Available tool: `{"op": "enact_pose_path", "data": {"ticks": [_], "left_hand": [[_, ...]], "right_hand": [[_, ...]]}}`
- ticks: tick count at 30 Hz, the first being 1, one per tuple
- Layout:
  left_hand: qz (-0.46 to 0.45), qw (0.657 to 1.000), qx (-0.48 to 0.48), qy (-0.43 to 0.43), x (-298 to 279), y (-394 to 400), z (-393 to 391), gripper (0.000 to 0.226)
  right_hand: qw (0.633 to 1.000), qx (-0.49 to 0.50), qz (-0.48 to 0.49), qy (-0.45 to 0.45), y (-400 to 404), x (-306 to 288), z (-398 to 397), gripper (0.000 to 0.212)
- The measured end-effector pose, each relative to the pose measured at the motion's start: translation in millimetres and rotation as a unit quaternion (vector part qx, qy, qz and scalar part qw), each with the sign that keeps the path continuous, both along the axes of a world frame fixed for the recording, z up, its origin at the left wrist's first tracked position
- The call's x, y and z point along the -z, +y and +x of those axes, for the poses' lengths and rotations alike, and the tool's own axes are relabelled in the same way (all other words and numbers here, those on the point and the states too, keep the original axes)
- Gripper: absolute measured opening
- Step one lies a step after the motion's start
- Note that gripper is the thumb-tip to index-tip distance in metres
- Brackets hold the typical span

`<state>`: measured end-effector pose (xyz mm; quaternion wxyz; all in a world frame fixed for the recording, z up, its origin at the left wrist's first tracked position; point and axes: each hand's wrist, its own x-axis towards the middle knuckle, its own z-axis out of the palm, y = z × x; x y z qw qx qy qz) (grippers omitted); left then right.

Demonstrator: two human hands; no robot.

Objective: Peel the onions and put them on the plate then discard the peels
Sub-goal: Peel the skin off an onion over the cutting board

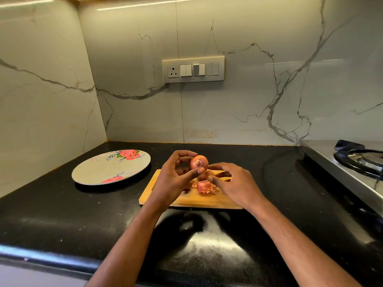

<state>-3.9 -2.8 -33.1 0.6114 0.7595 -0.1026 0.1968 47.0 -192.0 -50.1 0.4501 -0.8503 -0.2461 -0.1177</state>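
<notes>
My left hand (176, 177) holds a small reddish onion (199, 162) between thumb and fingertips, lifted above the wooden cutting board (186, 200). My right hand (232, 183) hovers just right of the onion, its fingers loosely curled, with the fingertips close to the onion's lower side; what they touch is hidden. Pink onion peels (205, 187) lie in a small heap on the board under both hands. A round grey plate with red roses (112, 167) sits on the counter to the left of the board and carries nothing.
The black stone counter (62, 214) runs to a marble backsplash with a switch panel (193, 69). A steel gas stove with a black burner ring (358, 162) stands at the right edge. The counter's front edge runs along the bottom left.
</notes>
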Motion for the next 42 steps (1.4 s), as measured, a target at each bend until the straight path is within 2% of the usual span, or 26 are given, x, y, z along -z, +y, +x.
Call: {"op": "enact_pose_path", "data": {"ticks": [2,6,9,14,21,30,39,42], "left_hand": [[-0.001,1.0,-0.003,-0.002,1,0,1,0.047],[0.016,1.0,-0.015,0.001,2,1,2,0.054],[0.038,0.999,0.001,0.01,2,-2,1,0.054],[0.049,0.998,0.04,0.016,1,-1,0,0.045],[0.058,0.998,0.003,0.015,1,-2,-1,0.048],[0.08,0.997,-0.011,-0.004,2,-3,1,0.042],[0.069,0.997,0.018,-0.001,2,-2,2,0.042],[0.056,0.998,0.028,0.013,1,-3,0,0.047]], "right_hand": [[0.999,-0.004,0.035,-0.001,-1,-2,0,0.028],[0.977,-0.092,0.175,0.085,0,-5,-3,0.025],[0.961,-0.12,0.224,0.106,3,-7,-7,0.021],[0.948,-0.105,0.282,0.108,2,-9,-8,0.016],[0.954,-0.126,0.252,0.102,7,-8,-11,0.021],[0.973,-0.084,0.208,0.056,8,-2,-6,0.021],[0.974,-0.084,0.203,0.052,5,-4,-7,0.023],[0.97,-0.077,0.224,0.057,4,-7,-9,0.032]]}}
